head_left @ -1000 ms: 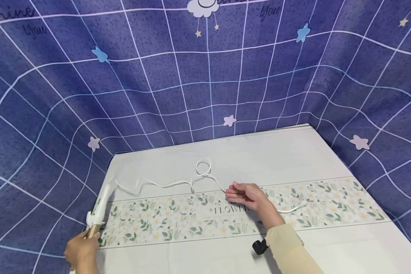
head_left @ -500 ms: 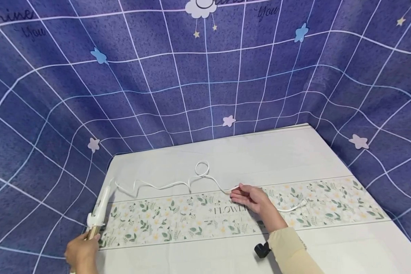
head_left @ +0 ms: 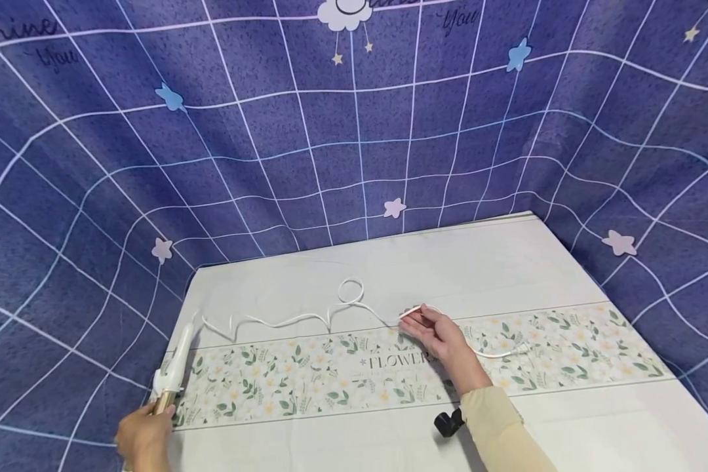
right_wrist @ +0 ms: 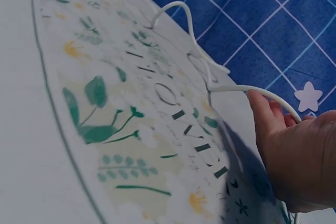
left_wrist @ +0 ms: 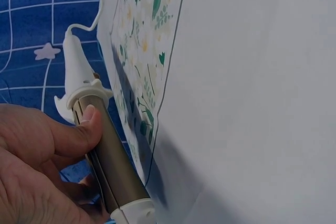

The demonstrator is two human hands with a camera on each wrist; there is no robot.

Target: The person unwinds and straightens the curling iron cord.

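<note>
In the head view a curling iron [head_left: 174, 367] with a white handle and gold barrel lies at the table's left edge, handle pointing away. My left hand [head_left: 144, 432] grips its barrel; the left wrist view shows the thumb [left_wrist: 89, 124] laid along the barrel [left_wrist: 113, 156]. A white power cord [head_left: 289, 322] winds from the handle across the table, with a small loop near the middle. My right hand [head_left: 439, 337] holds the cord between thumb and fingers, lifting a stretch of it; in the right wrist view the raised cord [right_wrist: 231, 87] passes at the fingertips.
The white table [head_left: 307, 446] bears a printed floral band [head_left: 271, 380]. Right of the right hand lies the cord's plug end [head_left: 519, 351]. A black device [head_left: 448, 423] sits at the right sleeve. Blue grid-patterned curtains [head_left: 307, 170] enclose the back and sides.
My right hand has shifted slightly right and turned, and the cord now runs raised across its fingers. My left hand stays on the barrel, almost still.
</note>
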